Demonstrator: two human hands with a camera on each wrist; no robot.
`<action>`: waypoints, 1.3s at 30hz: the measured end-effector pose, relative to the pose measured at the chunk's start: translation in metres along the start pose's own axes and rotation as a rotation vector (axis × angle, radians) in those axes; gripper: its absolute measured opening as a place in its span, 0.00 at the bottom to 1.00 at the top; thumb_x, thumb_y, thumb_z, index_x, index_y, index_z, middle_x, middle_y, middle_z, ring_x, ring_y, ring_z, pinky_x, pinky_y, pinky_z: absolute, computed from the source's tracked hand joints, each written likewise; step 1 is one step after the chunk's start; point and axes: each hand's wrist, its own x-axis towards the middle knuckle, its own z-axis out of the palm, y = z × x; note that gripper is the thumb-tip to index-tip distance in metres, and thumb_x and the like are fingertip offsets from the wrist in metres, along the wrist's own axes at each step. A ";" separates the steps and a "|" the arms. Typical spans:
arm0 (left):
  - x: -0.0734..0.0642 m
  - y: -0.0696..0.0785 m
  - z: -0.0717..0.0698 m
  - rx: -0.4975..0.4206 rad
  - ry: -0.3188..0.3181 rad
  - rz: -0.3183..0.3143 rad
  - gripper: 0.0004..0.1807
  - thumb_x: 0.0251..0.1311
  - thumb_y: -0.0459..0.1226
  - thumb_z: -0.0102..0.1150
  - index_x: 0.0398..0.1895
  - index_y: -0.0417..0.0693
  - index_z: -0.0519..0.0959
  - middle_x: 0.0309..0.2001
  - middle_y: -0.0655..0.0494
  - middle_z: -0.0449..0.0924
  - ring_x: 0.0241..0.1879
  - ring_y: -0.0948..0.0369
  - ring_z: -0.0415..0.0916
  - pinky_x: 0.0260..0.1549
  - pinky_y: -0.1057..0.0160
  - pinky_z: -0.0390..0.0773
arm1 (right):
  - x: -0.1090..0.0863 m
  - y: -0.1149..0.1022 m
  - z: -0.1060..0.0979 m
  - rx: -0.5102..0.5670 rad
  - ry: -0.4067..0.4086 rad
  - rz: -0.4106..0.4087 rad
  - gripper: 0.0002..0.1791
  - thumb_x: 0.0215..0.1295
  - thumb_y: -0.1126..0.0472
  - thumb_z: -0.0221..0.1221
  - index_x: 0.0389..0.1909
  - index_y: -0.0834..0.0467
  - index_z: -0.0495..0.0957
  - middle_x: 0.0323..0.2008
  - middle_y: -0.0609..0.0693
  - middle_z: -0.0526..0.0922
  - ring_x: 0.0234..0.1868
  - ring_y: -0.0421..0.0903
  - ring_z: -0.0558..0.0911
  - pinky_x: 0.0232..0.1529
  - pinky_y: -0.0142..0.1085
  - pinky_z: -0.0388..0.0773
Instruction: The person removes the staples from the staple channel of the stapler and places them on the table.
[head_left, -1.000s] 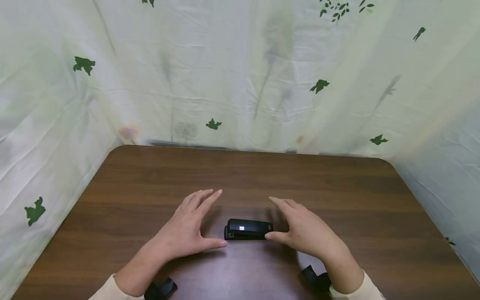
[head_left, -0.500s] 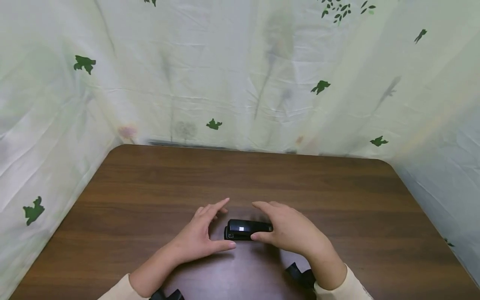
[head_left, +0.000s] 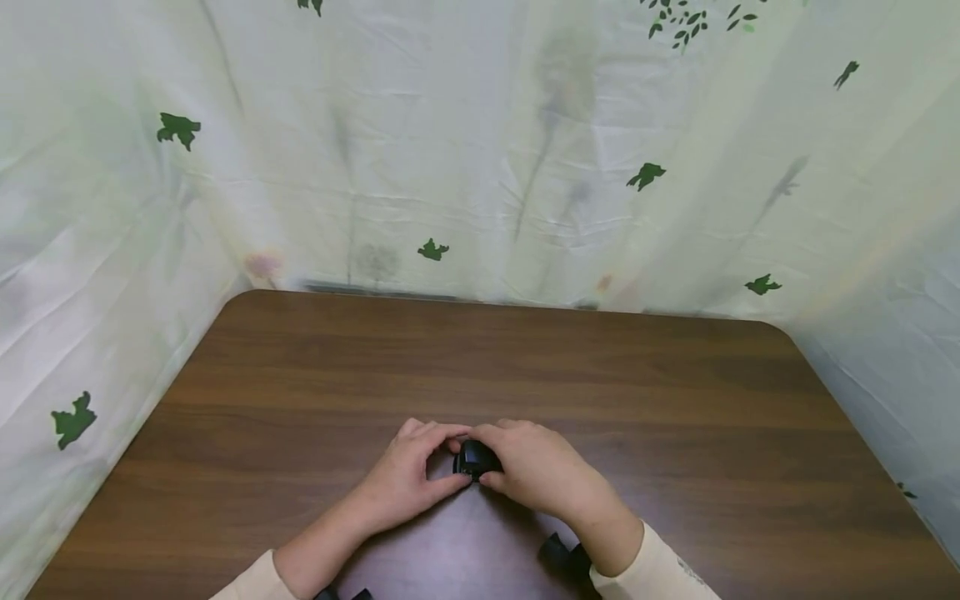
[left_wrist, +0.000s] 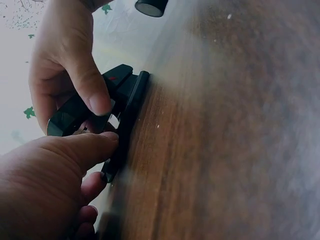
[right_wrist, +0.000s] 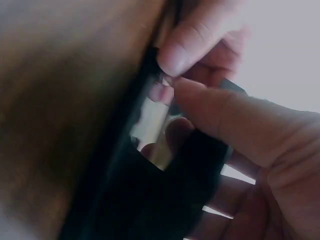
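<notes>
A black stapler (head_left: 477, 458) sits on the brown table between both hands in the head view, largely covered by them. In the left wrist view, its upper arm (left_wrist: 70, 116) stands lifted away from its base (left_wrist: 134, 107), with a gap between the two. My left hand (head_left: 411, 473) pinches the front end of the base with thumb and fingers. The upper arm is gripped by my right hand (head_left: 542, 468), its thumb on the near side and the fingers behind. The right wrist view looks into the gap, where detail is dark and blurred.
The wooden table (head_left: 300, 358) has a rounded far edge. Behind it and at the sides hangs a pale curtain (head_left: 465, 150) with green bird prints. A black wrist device (head_left: 562, 554) is below my right wrist, low over the table.
Both hands have come inward from beside the stapler and taken hold of it, the right hand moving left along it. The stapler's upper arm has been raised from its base.
</notes>
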 end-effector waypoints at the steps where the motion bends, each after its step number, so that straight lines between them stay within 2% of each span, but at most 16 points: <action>1: 0.000 0.000 0.000 0.003 -0.002 0.000 0.29 0.46 0.47 0.70 0.54 0.65 0.72 0.37 0.78 0.70 0.39 0.66 0.63 0.41 0.61 0.66 | 0.001 0.000 0.002 -0.010 0.009 -0.005 0.23 0.53 0.52 0.66 0.52 0.48 0.74 0.44 0.44 0.79 0.45 0.43 0.77 0.44 0.41 0.73; 9: 0.002 0.000 -0.001 0.015 -0.003 -0.002 0.29 0.45 0.47 0.70 0.54 0.62 0.73 0.36 0.78 0.70 0.40 0.66 0.64 0.42 0.59 0.66 | 0.002 0.001 0.007 -0.037 0.049 -0.017 0.19 0.54 0.51 0.65 0.47 0.49 0.76 0.40 0.43 0.80 0.42 0.42 0.78 0.41 0.40 0.74; 15: 0.003 0.002 -0.002 0.028 0.003 0.000 0.26 0.45 0.47 0.70 0.51 0.60 0.75 0.36 0.75 0.73 0.38 0.65 0.65 0.40 0.60 0.66 | 0.002 0.004 0.004 -0.048 0.074 -0.045 0.18 0.55 0.49 0.64 0.46 0.48 0.76 0.37 0.41 0.79 0.38 0.40 0.77 0.40 0.38 0.74; 25: 0.002 0.003 0.000 0.063 -0.002 -0.012 0.16 0.45 0.48 0.70 0.39 0.63 0.80 0.37 0.75 0.73 0.39 0.70 0.63 0.39 0.64 0.66 | -0.003 0.008 -0.007 0.011 0.048 -0.018 0.17 0.54 0.49 0.65 0.45 0.47 0.76 0.37 0.37 0.76 0.36 0.37 0.75 0.38 0.36 0.73; 31: -0.001 0.004 0.001 0.078 -0.021 -0.030 0.15 0.45 0.49 0.69 0.38 0.61 0.81 0.36 0.73 0.72 0.38 0.70 0.61 0.38 0.64 0.66 | -0.006 0.009 -0.010 0.030 0.041 -0.029 0.17 0.54 0.49 0.65 0.44 0.46 0.76 0.36 0.36 0.76 0.35 0.36 0.74 0.37 0.35 0.72; 39: 0.002 0.003 -0.001 0.090 -0.003 -0.014 0.15 0.46 0.49 0.69 0.38 0.61 0.81 0.36 0.73 0.72 0.37 0.69 0.61 0.38 0.63 0.65 | -0.004 0.010 -0.015 0.034 0.047 -0.018 0.18 0.54 0.48 0.65 0.46 0.47 0.76 0.35 0.38 0.76 0.33 0.36 0.74 0.34 0.35 0.72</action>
